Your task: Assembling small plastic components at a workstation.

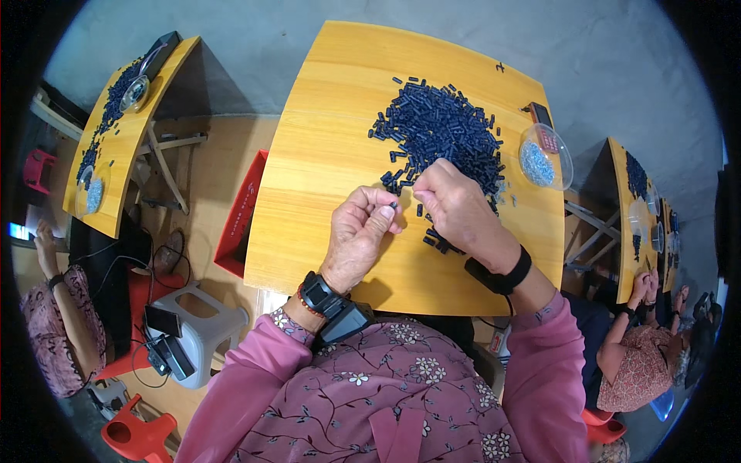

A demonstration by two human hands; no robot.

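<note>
My left hand (356, 235) is closed, pinching a small dark tubular piece (394, 205) between thumb and fingertips over the near part of the table. Just to its right, my right hand (461, 210) is closed in a pinch with its fingertips turned toward the left hand. Whatever lies between those right fingertips is too small to make out. Beyond both hands spreads a big heap of short dark blue-black tubes (440, 127), with several strays around its edges. A few tiny clear bits (503, 190) lie by the heap's right side.
A round clear bowl (566, 158) of small pale-blue pieces (536, 165) stands at the wooden table's (324, 100) right edge, beside a dark handheld device (540, 116). Left of the table are a red crate (241, 212) and a grey stool (202, 312). People sit at neighbouring tables on both sides.
</note>
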